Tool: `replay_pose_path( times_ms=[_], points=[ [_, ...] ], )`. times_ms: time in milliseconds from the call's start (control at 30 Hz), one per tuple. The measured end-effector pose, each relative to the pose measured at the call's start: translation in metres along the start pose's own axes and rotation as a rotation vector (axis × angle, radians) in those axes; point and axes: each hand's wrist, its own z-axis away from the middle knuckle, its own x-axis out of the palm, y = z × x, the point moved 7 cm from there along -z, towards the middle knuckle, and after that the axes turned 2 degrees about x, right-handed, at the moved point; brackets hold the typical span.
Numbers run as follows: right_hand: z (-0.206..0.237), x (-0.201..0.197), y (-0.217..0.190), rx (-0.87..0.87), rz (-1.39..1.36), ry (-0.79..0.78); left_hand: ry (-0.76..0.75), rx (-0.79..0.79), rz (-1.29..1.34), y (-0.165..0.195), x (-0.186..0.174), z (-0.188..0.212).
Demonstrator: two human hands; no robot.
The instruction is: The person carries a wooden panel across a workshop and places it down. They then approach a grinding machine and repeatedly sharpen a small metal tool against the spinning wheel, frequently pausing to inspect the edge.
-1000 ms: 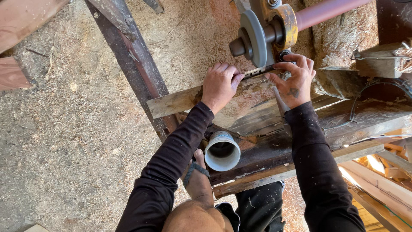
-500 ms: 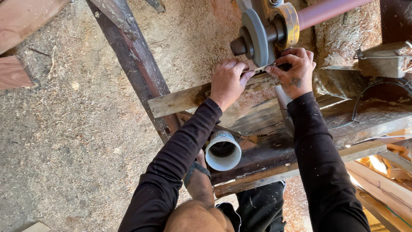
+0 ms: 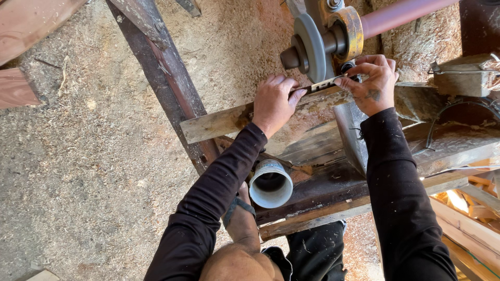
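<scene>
Blade (image 3: pixel 324 84), a long flat metal strip, lies just under the grey grinding wheel (image 3: pixel 311 40). Head view: left hand (image 3: pixel 274 103) pinches one end, right hand (image 3: pixel 371 83) pinches the other. White pipe (image 3: pixel 270 183) sits below on the wooden frame (image 3: pixel 317 200).

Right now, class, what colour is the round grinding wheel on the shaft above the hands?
Grey; the round grinding wheel shows best in the head view.
</scene>
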Motion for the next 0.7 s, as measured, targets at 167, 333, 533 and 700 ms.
replay_pose_path(
  times_ms=[167, 333, 533, 700],
  points=[
    [0.003, 0.004, -0.003, 0.011, -0.002, 0.008, -0.011, 0.006, 0.006, 0.006, 0.004, -0.005],
    [0.005, 0.011, -0.018, -0.038, 0.010, 0.030, 0.053, 0.048, -0.006, 0.016, 0.002, -0.007],
    [0.016, 0.013, -0.037, -0.051, 0.024, 0.054, -0.018, 0.011, -0.009, 0.004, 0.003, -0.005],
    [0.034, 0.005, -0.047, -0.031, -0.017, 0.088, 0.015, 0.024, 0.011, 0.000, -0.004, 0.002]
  ],
)
